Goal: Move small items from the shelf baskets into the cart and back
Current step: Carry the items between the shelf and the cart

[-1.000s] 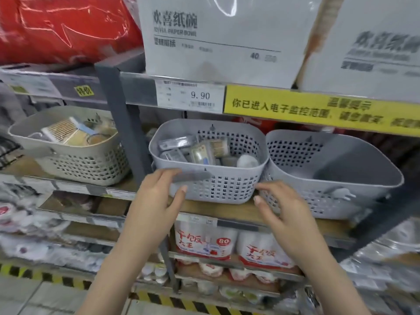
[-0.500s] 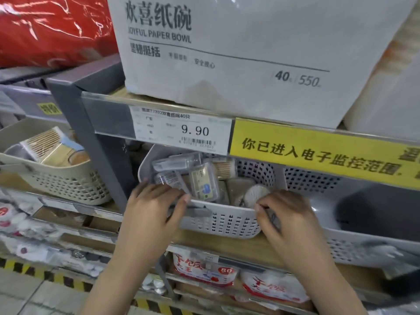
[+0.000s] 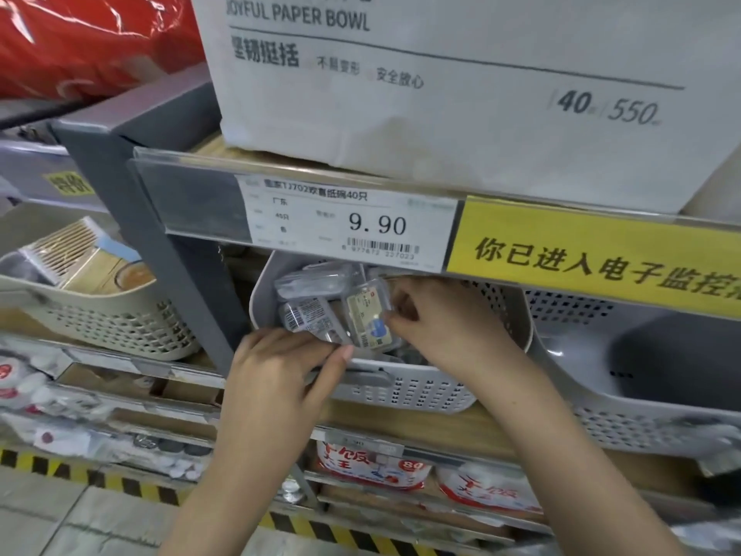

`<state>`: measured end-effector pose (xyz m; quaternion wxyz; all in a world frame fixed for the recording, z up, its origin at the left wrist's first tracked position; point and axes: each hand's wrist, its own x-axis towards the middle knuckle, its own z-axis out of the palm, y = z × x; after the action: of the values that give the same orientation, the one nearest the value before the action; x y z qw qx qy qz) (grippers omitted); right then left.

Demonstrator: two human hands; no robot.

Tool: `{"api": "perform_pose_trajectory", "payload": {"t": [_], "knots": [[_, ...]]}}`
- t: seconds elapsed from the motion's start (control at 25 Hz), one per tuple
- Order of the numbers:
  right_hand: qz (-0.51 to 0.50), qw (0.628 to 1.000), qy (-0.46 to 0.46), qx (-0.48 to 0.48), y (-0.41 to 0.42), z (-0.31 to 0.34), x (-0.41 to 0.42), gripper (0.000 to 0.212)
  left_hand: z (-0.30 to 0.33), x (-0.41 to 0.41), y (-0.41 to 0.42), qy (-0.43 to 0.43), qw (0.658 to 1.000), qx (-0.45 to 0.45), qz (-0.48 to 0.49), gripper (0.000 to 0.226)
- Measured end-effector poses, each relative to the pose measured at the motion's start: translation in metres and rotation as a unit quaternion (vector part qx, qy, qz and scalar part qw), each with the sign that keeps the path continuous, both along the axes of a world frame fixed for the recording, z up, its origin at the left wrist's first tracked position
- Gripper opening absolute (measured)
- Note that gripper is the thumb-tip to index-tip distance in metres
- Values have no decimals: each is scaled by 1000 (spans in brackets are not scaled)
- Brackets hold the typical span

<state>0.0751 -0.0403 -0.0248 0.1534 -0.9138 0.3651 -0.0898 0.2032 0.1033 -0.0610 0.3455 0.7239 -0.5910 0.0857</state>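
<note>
A grey perforated basket (image 3: 405, 391) stands on the shelf, holding several small clear plastic boxes. My right hand (image 3: 449, 331) reaches into it from the right, and its fingertips pinch the edge of an upright clear box with a beige and blue label (image 3: 367, 319). My left hand (image 3: 276, 379) lies over the basket's front left rim, with thumb and fingertips closed on the lower corner of a clear box with a barcode label (image 3: 306, 319). Another clear box (image 3: 312, 280) lies behind them. The price rail above hides the back of the basket. No cart is in view.
A beige basket (image 3: 120, 331) with cotton swab packs stands to the left, beyond a grey shelf post (image 3: 168, 250). An empty grey basket (image 3: 649, 427) stands to the right. The price rail (image 3: 361, 226) and a white paper bowl carton (image 3: 441, 94) hang low overhead.
The view has moved closer and lower. My right hand went from the basket's front rim into the basket onto the labelled box. My left fingertips moved up onto the barcode box.
</note>
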Motion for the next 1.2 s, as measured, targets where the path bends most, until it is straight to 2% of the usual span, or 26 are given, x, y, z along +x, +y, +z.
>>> {"api": "perform_pose_trajectory", "payload": {"t": [0.12,0.24,0.36,0.56,0.76,0.88,1.04,1.12,1.2], "knots": [[-16,998,18,49,-3,-7,12,32,-2,1,1,-2,1000,-4,-5,34],[-26,997,62,42,-2,-10,18,39,-2,1,1,-10,1000,-10,-12,35],[-41,995,81,30,-1,-13,14,34,0,-1,3,-14,1000,-8,-16,34],[-74,996,45,-3,5,-14,5,26,5,1,5,-2,999,27,-23,35],[-96,995,-9,37,5,-8,0,17,21,7,0,53,992,111,-23,35],[-99,994,-15,47,3,-12,1,25,29,11,-12,77,991,112,19,24],[-101,991,-63,53,4,-11,3,25,33,24,-49,-35,995,88,39,26],[-101,991,-66,59,5,-9,3,24,32,32,-69,-105,980,158,63,32],[-105,991,-60,51,5,-7,3,25,32,42,-83,-92,970,221,49,38]]}}
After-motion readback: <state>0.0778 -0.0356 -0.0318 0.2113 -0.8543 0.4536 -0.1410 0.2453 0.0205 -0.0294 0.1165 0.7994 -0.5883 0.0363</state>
